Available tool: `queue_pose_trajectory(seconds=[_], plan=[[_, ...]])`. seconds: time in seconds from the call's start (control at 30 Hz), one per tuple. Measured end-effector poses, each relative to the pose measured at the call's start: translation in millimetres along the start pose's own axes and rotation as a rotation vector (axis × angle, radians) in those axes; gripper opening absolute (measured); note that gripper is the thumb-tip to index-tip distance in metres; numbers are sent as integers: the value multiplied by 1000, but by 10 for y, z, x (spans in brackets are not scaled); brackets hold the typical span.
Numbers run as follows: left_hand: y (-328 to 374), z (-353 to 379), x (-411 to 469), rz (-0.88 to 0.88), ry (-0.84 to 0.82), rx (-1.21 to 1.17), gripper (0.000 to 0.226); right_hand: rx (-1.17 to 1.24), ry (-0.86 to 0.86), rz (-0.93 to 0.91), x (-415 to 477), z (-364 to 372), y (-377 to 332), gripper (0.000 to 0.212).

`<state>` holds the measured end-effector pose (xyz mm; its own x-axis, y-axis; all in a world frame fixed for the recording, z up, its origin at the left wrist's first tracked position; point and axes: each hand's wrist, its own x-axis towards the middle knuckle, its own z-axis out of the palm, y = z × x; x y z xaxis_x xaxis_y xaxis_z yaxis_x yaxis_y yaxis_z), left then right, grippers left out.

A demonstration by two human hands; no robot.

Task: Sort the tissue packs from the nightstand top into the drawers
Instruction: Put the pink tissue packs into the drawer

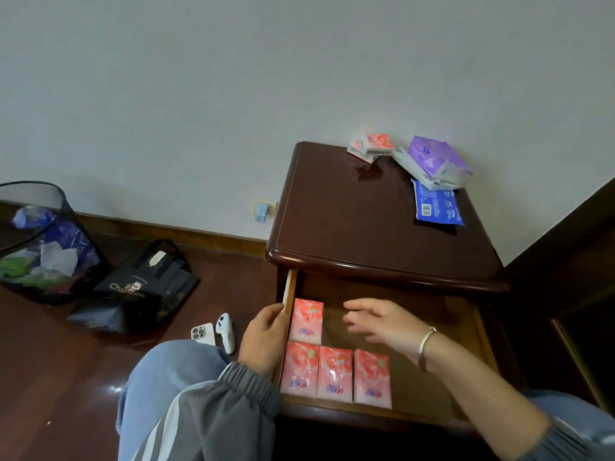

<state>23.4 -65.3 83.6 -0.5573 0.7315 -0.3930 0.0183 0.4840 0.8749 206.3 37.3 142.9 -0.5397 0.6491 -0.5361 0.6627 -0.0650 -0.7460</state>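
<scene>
Open drawer (432, 327): left hand (264, 339) grips its wall, right hand (379, 322) spread above pink packs (332, 374).

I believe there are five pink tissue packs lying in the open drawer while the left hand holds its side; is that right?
Not quite: the head view shows four pink packs in the drawer, one behind a row of three. The left hand does hold its side.

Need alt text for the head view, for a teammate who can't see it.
Four pink tissue packs lie flat in the open top drawer of a dark wooden nightstand; the right hand hovers empty over them and the left hand grips the drawer's side. More packs remain on top.
</scene>
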Motion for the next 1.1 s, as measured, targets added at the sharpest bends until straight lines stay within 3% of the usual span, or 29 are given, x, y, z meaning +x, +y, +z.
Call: queue_pose_trajectory(seconds=[0.1, 0.17, 0.23, 0.33, 0.47, 0.77, 0.97, 1.1], plan=[[67, -69, -7, 92, 194, 59, 27, -83, 379, -270, -205, -445, 20, 17], [157, -125, -1, 174, 306, 77, 26, -199, 672, -341, -178, -789, 72, 22], [314, -154, 29, 276, 375, 57, 23, -388, 795, -324, -18, -1098, 151, 37], [642, -136, 123, 392, 412, 62, 19, -610, 694, -193, 311, -1340, 222, 59], [1036, -89, 380, 478, 350, 104, 23, -859, 537, -67, 658, -1393, 336, 63], [1895, 405, 1359, 569, 250, 183, 28, -909, 610, -111, 763, -1368, 434, 71], [2377, 1224, 2107, 399, 158, 105, 59, -894, 623, -122, 724, -1320, 458, 68], [2577, 1502, 2479, 381, 151, 253, 79, -887, 632, -127, 694, -1313, 447, 69]])
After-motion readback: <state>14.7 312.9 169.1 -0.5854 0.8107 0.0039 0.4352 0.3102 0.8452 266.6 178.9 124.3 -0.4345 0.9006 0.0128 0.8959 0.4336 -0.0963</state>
